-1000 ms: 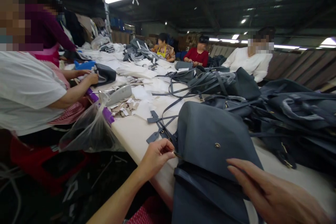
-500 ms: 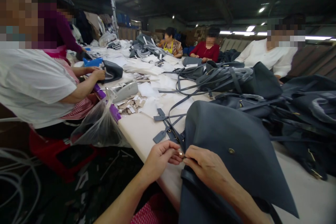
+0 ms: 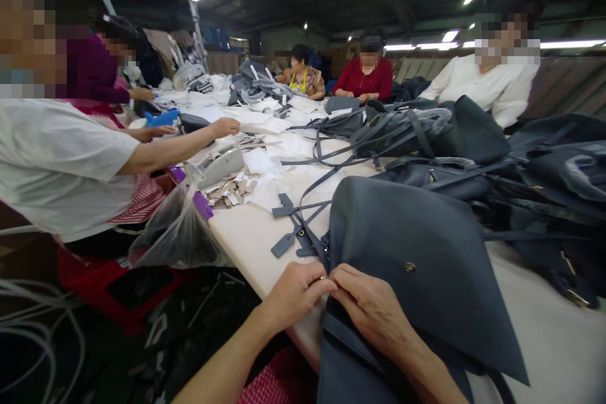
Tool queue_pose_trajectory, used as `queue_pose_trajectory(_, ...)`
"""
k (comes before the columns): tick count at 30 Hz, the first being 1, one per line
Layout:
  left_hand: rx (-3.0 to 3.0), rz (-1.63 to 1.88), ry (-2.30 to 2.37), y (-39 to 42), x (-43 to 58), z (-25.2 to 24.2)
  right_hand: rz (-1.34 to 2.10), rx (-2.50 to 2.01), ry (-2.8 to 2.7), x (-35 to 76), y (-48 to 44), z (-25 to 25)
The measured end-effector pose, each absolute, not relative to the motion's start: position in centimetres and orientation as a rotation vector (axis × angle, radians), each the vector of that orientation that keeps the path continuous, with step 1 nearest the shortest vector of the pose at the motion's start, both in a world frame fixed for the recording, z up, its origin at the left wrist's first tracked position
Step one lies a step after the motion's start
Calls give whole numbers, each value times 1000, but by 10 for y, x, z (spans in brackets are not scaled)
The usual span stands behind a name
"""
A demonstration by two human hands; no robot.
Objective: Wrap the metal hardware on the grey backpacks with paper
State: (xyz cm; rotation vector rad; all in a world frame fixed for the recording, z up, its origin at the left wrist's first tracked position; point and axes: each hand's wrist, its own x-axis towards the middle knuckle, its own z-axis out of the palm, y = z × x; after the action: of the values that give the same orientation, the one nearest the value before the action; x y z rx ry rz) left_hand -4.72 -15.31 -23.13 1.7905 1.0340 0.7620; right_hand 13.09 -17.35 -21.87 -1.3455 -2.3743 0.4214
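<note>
A dark blue-grey bag (image 3: 407,227) with a small round metal fitting (image 3: 409,267) on its flap lies at the table's front edge. At the bag's left side my left hand (image 3: 296,290) is closed in a pinch, a small shiny bit showing at its fingers. My right hand (image 3: 369,303) touches it, fingers pressed together at the bag's edge. What the fingertips hold is too small and covered to name. Dark straps with flat tabs (image 3: 284,243) lie on the table just beyond my left hand.
More dark bags (image 3: 473,132) and straps are heaped at the right. Card scraps (image 3: 230,192) and a clear plastic bag (image 3: 180,233) are at the table's left edge. A person in a white shirt (image 3: 61,164) works at the left; others sit across.
My left fingers have closed in against my right hand, covering most of the small shiny piece. The person at the left has stretched an arm across the table. The view has shifted slightly.
</note>
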Motion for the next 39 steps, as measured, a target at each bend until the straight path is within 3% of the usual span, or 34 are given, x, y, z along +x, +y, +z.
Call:
queue_pose_trajectory(10,1465,617,846,-152,-52,-232,688,-1356,-2295,136,-169,-211)
queue_pose_trajectory(19,1611,758,1127,-160,-44,-216,486,-1356,-2305,130,-173,-215)
queue_pose_trajectory(28,1203,553,881,-156,-53,-237,402,-1273,-2406,130,-178,-222)
queue_pose_trajectory(39,1101,426,862,-155,-70,-223,179,-1241,-2488,127,-182,-229)
